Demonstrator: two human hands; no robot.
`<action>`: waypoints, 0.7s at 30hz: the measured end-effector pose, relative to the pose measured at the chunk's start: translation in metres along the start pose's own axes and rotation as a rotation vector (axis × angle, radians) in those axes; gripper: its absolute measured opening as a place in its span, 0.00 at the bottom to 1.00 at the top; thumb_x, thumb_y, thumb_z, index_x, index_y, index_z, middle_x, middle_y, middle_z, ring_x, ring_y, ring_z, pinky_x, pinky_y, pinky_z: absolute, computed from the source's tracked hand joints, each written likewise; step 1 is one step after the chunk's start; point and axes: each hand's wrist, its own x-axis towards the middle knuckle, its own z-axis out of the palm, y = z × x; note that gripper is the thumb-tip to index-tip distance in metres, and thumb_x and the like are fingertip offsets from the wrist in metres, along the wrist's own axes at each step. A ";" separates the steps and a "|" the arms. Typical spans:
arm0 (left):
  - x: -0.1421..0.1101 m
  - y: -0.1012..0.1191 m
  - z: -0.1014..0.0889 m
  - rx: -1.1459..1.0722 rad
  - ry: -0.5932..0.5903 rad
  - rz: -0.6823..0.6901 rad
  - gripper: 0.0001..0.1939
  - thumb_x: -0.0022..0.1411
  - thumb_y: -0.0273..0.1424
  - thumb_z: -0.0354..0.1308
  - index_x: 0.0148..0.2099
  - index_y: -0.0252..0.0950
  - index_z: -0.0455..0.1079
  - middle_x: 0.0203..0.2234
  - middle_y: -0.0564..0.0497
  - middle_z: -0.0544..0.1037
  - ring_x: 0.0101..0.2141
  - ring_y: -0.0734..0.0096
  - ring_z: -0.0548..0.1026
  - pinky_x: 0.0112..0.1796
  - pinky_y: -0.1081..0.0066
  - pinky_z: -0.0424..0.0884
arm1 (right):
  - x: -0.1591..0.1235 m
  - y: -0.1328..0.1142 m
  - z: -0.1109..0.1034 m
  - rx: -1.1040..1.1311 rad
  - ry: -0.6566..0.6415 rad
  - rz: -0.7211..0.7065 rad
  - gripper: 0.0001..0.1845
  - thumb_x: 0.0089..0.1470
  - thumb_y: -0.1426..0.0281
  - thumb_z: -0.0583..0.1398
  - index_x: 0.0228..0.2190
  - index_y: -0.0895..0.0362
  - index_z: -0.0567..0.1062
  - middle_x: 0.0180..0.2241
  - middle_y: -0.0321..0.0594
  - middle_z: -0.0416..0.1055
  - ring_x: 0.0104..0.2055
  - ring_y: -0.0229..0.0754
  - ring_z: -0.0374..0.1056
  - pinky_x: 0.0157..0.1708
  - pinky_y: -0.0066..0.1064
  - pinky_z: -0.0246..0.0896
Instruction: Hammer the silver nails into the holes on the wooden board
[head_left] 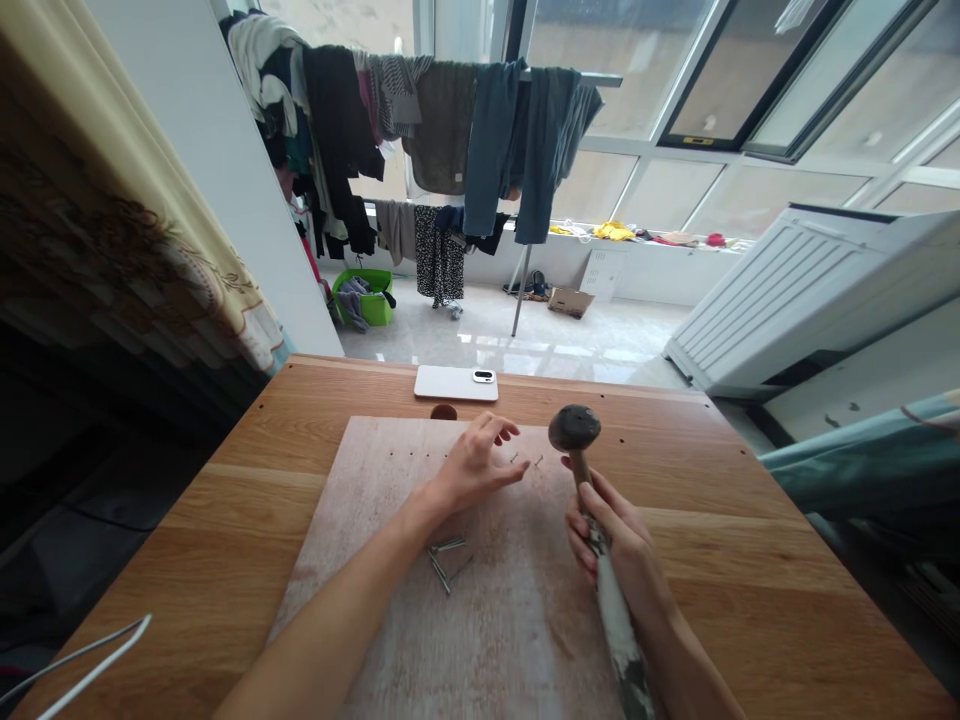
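Head view: a mallet and nails are sharing one board.
Above the right side of the board, the right hand is wrapping its fingers around the mallet just below its dark head, probably for closer control of the weight. Over the board's far part, the left hand is holding thumb and fingers apart, visibly pinching nothing; a small nail is showing in that gap, though whether it is being touched I cannot tell. Farther right on the board, a second nail is standing at a lean, perhaps only shallowly set. Loose nails are lying around the board's middle, seemingly for easy reach. Beyond the board's far edge, a phone is resting on the table, presumably out of the way.
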 end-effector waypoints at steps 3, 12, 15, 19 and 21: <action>-0.008 0.018 -0.022 0.104 -0.197 -0.001 0.07 0.59 0.29 0.64 0.34 0.37 0.67 0.33 0.53 0.73 0.33 0.69 0.71 0.35 0.71 0.67 | 0.007 -0.001 -0.003 -0.053 0.020 0.015 0.30 0.52 0.49 0.69 0.48 0.54 0.72 0.20 0.24 0.63 0.12 0.29 0.54 0.08 0.20 0.54; -0.072 0.070 -0.067 0.649 -0.668 -0.025 0.09 0.53 0.20 0.57 0.36 0.37 0.68 0.35 0.46 0.77 0.36 0.59 0.75 0.34 0.66 0.67 | 0.010 0.003 -0.003 -0.084 0.007 0.018 0.27 0.50 0.48 0.69 0.40 0.53 0.69 0.20 0.23 0.63 0.12 0.29 0.55 0.08 0.20 0.55; -0.078 0.073 -0.055 0.658 -0.680 -0.014 0.15 0.53 0.15 0.54 0.40 0.36 0.70 0.36 0.45 0.78 0.37 0.59 0.76 0.36 0.66 0.69 | 0.010 0.002 -0.001 -0.096 0.011 0.013 0.27 0.49 0.48 0.69 0.38 0.53 0.68 0.20 0.23 0.63 0.12 0.30 0.55 0.08 0.20 0.54; -0.078 0.072 -0.044 0.606 -0.689 0.038 0.13 0.54 0.15 0.54 0.39 0.36 0.70 0.35 0.46 0.78 0.36 0.60 0.76 0.35 0.66 0.68 | 0.010 0.001 0.000 -0.105 0.020 0.005 0.28 0.48 0.47 0.69 0.39 0.53 0.68 0.19 0.23 0.62 0.12 0.30 0.55 0.08 0.20 0.53; -0.075 0.071 -0.046 0.547 -0.682 0.057 0.12 0.56 0.15 0.54 0.38 0.36 0.70 0.35 0.47 0.78 0.35 0.62 0.76 0.35 0.67 0.68 | 0.010 0.001 0.000 -0.110 0.023 0.003 0.28 0.48 0.47 0.69 0.39 0.53 0.68 0.19 0.23 0.62 0.12 0.30 0.55 0.08 0.20 0.53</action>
